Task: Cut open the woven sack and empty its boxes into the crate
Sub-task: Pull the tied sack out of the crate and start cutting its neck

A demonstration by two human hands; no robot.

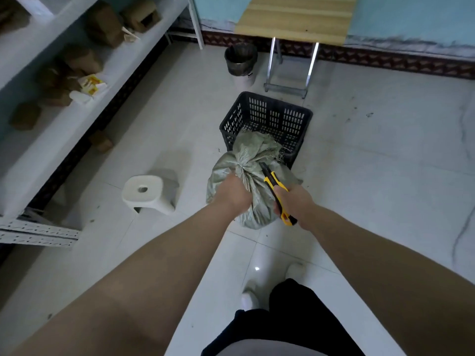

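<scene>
- The woven sack (254, 206) stood on the tiled floor (385, 163), about in the middle of it, and its frayed top leaned against the near wall of the crate (270, 116).
- The neck of the sack was tied and bunched together, so I could not see what was inside.
- My left hand (232, 192) gripped the sack just below the tied neck, on its left side. The fingers were curled into the fabric; I saw mostly the back of the hand.
- My right hand (295, 201) was closed round the handle of a yellow and black knife (273, 187), and the end of the handle stuck out below my fist.
- The knife lay slanted across the right side of the sack, with its dark tip up at the tied neck. I could not tell if the tip touched the fabric.
- The black crate had slotted walls and stood just behind the sack, towards the far wall of the room.
- A white stool (147, 192) stood on the floor to the left of the sack, near it but apart.
- Behind the crate, a bin (240, 62) with a dark liner stood close to the metal legs of a wooden table (295, 19).
- White shelves (128, 60) ran along the left edge of the floor, with brown cartons (102, 24) on them.
</scene>
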